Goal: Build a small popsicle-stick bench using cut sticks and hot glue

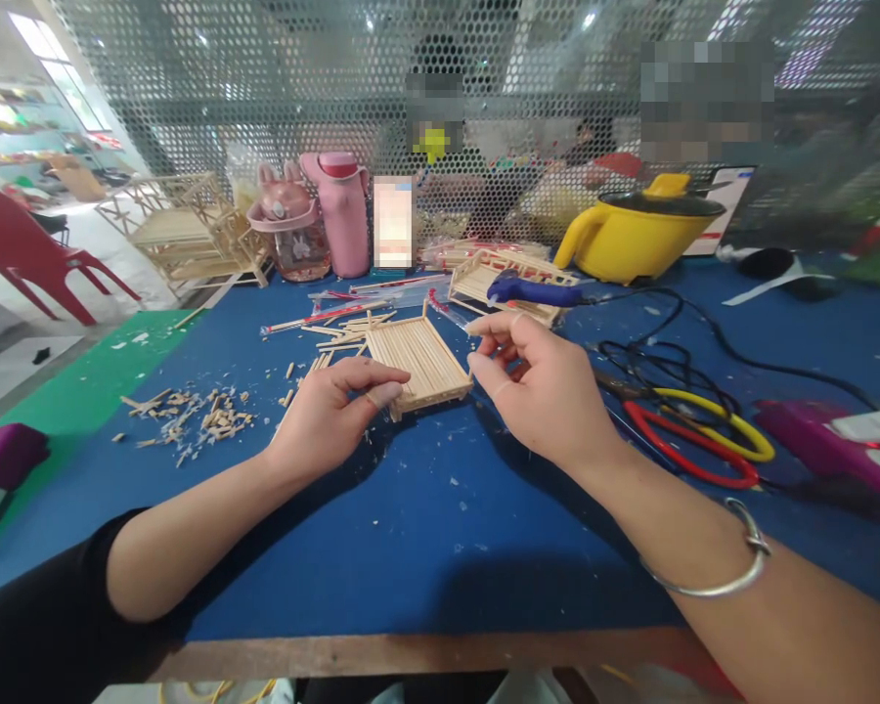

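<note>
Pale wood meets your grip: your left hand pinches the stick tray, mid-frame, by its lower-left corner; your right hand stands narrowly parted beside it — seemingly a steadying step; next calls for precision.

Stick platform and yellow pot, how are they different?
The stick platform is flat with corners; the yellow pot is round. The platform is pale tan; the pot is bright yellow. The left hand is at the platform's corner; no hand is on the pot. Behind both is a perforated panel.
</note>
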The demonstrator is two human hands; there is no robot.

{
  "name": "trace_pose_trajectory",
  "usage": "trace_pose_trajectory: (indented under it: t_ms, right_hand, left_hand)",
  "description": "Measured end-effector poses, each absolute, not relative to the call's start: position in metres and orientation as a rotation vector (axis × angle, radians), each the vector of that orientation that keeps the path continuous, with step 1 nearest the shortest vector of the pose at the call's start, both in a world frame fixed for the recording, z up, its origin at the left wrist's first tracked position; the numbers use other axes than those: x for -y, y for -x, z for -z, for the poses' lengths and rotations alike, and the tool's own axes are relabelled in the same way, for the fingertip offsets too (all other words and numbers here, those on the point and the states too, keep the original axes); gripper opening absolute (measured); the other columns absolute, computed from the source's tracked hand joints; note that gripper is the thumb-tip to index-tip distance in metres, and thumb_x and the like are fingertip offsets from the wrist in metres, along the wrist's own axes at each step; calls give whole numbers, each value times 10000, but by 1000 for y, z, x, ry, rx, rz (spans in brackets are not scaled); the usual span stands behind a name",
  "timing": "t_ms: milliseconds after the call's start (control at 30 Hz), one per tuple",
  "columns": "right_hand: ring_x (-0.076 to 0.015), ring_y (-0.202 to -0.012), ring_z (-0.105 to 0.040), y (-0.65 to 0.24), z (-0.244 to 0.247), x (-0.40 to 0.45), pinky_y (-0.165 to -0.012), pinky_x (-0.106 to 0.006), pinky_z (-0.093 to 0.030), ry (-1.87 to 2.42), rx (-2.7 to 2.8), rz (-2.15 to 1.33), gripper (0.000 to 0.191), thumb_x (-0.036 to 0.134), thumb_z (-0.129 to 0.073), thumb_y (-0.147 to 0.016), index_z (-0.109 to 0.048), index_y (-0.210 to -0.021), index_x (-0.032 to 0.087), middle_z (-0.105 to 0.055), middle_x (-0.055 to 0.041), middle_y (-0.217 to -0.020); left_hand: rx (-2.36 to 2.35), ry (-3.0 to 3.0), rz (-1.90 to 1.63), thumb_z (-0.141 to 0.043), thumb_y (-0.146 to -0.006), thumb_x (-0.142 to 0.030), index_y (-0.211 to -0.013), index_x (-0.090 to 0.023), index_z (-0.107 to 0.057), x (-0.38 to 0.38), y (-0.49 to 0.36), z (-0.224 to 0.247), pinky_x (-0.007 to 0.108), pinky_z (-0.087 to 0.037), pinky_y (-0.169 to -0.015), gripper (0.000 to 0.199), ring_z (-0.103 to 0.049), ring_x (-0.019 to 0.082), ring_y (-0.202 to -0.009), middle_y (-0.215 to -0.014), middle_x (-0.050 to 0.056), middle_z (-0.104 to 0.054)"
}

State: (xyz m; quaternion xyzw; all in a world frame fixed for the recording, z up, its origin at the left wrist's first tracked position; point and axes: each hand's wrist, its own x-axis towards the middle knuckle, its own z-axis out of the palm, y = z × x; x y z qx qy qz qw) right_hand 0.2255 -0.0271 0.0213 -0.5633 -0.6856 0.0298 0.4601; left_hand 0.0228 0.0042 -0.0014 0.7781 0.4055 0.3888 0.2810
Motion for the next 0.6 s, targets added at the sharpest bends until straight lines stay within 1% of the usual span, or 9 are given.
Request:
trace_pose_trajectory:
  t_ms: [133, 267, 600]
  right_hand:
    - [-107, -598, -543, -225, -20, 28, -581, -234, -464, 1390, 1698, -76, 247, 118, -551, -733, -624, -961, 179, -623, -5, -763]
    - [-111, -604, -549, -225, -20, 28, -580, -238, -465, 1385, 1709, -73, 244, 125, -547, -741, -623, -965, 182, -624, -7, -767]
    - [-113, -624, -553, -223, -19, 29, -580, -235, -457, 1368, 1727, -70, 251, 109, -544, -745, -625, -974, 170, -621, -5, -759]
  left_hand:
    - [-1112, -2080, -1053, -580, -816, -274, -894, -198, -711, -4, -22, 0, 281, -491, -805, 171, -629, 153, -854, -905, 31, -713]
    - [-1097, -2094, -1031, -573, -821, -274, -896, -209, -712, -4, -22, 0, 269, -491, -783, 171, -629, 147, -844, -898, 24, -708]
    - [-1074, -2152, -1025, -563, -834, -283, -903, -221, -709, -5, -22, 2, 271, -487, -781, 172, -628, 146, -847, -900, 21, -702]
